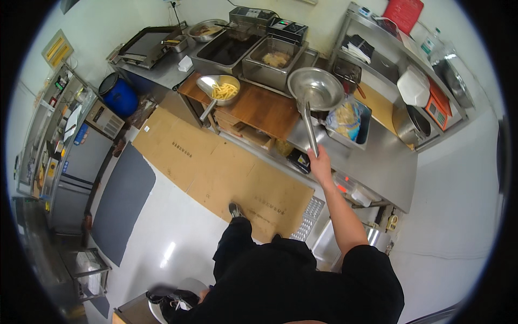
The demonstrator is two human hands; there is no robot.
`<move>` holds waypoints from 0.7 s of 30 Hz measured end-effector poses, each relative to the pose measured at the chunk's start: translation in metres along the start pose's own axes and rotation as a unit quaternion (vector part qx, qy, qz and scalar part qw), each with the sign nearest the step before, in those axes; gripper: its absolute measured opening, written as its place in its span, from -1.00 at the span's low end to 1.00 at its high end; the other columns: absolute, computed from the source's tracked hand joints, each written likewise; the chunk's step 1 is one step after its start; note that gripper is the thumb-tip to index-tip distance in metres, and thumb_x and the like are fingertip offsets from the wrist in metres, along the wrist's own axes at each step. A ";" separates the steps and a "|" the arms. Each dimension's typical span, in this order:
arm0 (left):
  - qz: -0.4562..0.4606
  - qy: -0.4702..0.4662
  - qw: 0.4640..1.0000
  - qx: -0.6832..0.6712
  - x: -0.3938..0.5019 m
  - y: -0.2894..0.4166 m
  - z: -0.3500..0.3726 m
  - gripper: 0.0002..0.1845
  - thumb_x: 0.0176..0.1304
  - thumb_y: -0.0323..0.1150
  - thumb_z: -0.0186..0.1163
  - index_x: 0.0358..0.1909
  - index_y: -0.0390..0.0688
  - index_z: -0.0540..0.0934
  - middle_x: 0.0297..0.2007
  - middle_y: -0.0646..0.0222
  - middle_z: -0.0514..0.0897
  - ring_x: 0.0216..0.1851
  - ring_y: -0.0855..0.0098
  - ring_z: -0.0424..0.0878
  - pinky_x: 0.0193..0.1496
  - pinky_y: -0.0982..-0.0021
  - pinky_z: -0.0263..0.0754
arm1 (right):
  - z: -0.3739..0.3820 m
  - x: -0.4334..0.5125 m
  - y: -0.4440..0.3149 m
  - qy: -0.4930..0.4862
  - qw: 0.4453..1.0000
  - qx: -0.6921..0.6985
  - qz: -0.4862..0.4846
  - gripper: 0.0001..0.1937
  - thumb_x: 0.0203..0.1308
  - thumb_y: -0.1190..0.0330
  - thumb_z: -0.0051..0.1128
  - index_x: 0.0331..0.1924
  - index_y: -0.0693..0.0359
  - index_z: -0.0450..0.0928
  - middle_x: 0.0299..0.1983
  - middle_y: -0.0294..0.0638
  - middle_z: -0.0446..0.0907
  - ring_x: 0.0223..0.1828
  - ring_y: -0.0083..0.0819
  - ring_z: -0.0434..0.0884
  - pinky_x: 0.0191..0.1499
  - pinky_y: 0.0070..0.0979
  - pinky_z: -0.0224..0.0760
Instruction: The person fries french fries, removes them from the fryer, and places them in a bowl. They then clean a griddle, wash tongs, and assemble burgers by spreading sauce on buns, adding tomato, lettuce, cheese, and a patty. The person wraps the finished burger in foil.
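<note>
My right hand [320, 163] grips the tubular handle of a round stainless-steel pan or large ladle [317, 87]. Its bowl is above the counter, between the fryer and a tray with a plastic bag of food [346, 117]. At the lower edge my left hand [203, 295] shows only in part, beside a bin with a black bag [178, 300]; its fingers are hidden. A metal scoop [208, 83] holding French fries [224, 91] rests on the wooden board [259, 109]. Pale food [277, 59] lies in the right fryer tank [265, 75].
A second fryer tank [226, 46] and a flat griddle [149, 42] stand at the back left. Metal shelves with an orange scale [437, 109] rise at the right. Flattened cardboard [218, 170] covers floor by the counter. A blue barrel [121, 99] stands at the left.
</note>
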State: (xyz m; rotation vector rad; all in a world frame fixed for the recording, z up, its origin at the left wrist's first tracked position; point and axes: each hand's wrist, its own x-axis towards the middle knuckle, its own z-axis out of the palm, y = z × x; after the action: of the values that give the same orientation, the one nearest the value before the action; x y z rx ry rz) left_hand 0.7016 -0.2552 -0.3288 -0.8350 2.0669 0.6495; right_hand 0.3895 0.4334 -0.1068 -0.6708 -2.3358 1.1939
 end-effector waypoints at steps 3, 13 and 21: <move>0.059 -0.019 0.993 0.100 0.027 0.036 0.018 -0.48 0.42 0.08 0.12 -0.18 -0.25 0.69 -0.20 0.07 0.76 -0.18 0.10 0.73 -0.11 0.03 0.60 | 0.037 0.069 -0.016 -0.004 0.992 0.071 0.104 -0.57 0.44 0.13 0.19 0.07 0.38 0.56 -0.37 -0.10 0.66 -0.39 -0.27 0.54 -0.21 -0.33 0.44; 0.111 0.017 0.983 -0.142 0.225 0.242 -0.095 -0.39 0.55 0.07 -0.01 -0.22 -0.36 0.67 -0.23 -0.09 0.75 -0.18 0.05 0.71 -0.06 0.09 0.57 | 0.035 0.249 -0.091 0.048 0.946 -0.311 -0.077 -0.54 0.33 0.09 0.25 0.09 0.31 0.59 -0.27 0.17 0.73 -0.24 0.10 0.75 -0.13 -0.05 0.59; 0.181 0.034 0.911 -0.369 0.228 0.430 -0.225 -0.58 0.56 -0.07 0.10 -0.06 -0.32 0.61 -0.26 0.26 0.70 -0.24 0.42 0.63 -0.11 0.36 0.56 | 0.033 0.506 -0.127 -0.102 0.867 -0.479 -0.091 -0.72 0.19 0.26 0.19 -0.10 0.18 0.76 -0.16 0.11 0.74 -0.02 0.15 0.69 0.09 -0.04 0.54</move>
State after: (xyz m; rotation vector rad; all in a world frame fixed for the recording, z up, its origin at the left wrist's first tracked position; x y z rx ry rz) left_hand 0.1675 -0.2048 -0.3246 -0.8775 2.0570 1.6964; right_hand -0.0568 0.6480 0.0589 -0.5955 -3.0351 -0.0760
